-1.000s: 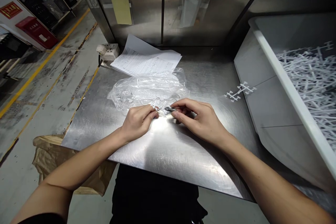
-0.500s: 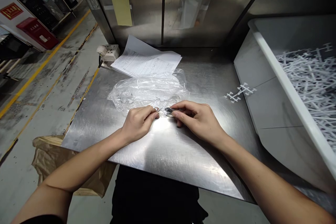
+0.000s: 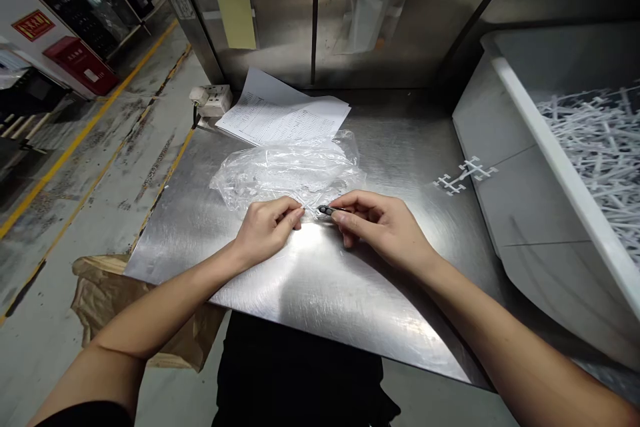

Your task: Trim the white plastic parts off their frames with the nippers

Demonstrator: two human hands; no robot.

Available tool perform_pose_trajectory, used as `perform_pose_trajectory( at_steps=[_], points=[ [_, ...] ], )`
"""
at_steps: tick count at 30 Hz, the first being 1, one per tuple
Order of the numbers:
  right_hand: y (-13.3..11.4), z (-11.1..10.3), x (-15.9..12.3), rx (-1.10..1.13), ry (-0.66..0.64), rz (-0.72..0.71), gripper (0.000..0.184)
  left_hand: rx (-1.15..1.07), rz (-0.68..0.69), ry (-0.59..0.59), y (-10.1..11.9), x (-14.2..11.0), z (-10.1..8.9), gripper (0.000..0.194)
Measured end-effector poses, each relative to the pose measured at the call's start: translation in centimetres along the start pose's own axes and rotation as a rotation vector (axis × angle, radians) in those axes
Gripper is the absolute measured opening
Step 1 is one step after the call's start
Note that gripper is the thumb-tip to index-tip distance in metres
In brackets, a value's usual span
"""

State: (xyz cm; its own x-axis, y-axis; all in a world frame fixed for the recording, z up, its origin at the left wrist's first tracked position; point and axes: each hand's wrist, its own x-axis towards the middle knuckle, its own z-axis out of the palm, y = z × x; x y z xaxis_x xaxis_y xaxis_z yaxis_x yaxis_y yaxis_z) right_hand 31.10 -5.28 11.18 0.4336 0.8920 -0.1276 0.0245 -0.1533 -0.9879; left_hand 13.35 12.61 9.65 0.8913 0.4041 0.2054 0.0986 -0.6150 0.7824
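Note:
My left hand [image 3: 267, 230] is closed in a pinch on a thin white plastic branched piece [image 3: 311, 205], whose arms stick out to the right of the fingertips. My right hand [image 3: 383, 227] grips a small dark hand tool [image 3: 326, 210] between thumb and fingers. Its tip points left and lies close beside the white piece; I cannot tell whether they touch. Most of the tool is hidden by the fingers. Just behind both hands spreads a crumpled clear plastic bag [image 3: 285, 170], and small bits inside it are hard to make out.
Printed sheets [image 3: 290, 110] lie behind the bag, near a power socket [image 3: 215, 101]. One white branched plastic frame [image 3: 465, 175] rests on the metal table [image 3: 320, 287]. To the right stands a large grey bin [image 3: 525, 213] heaped with white plastic frames. A brown paper bag [image 3: 95, 300] is at lower left.
The view has shifted slightly. The tool tip shows more between my fingers, and the white piece at my left fingertips sits at a different angle. Both hands keep their grip.

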Motion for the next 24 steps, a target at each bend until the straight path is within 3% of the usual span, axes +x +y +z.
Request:
perform_pose_trajectory(
  at_steps=[16,24],
  points=[
    [0.1,0.3,-0.4,-0.138,0.005,-0.091,0.022,0.073,0.162,0.066,-0.2,-0.1,0.2,0.019],
    [0.5,1.5,-0.5,0.046,0.017,0.027,0.03,0.116,0.114,0.023,-0.4,-0.2,0.3,0.017]
  ],
)
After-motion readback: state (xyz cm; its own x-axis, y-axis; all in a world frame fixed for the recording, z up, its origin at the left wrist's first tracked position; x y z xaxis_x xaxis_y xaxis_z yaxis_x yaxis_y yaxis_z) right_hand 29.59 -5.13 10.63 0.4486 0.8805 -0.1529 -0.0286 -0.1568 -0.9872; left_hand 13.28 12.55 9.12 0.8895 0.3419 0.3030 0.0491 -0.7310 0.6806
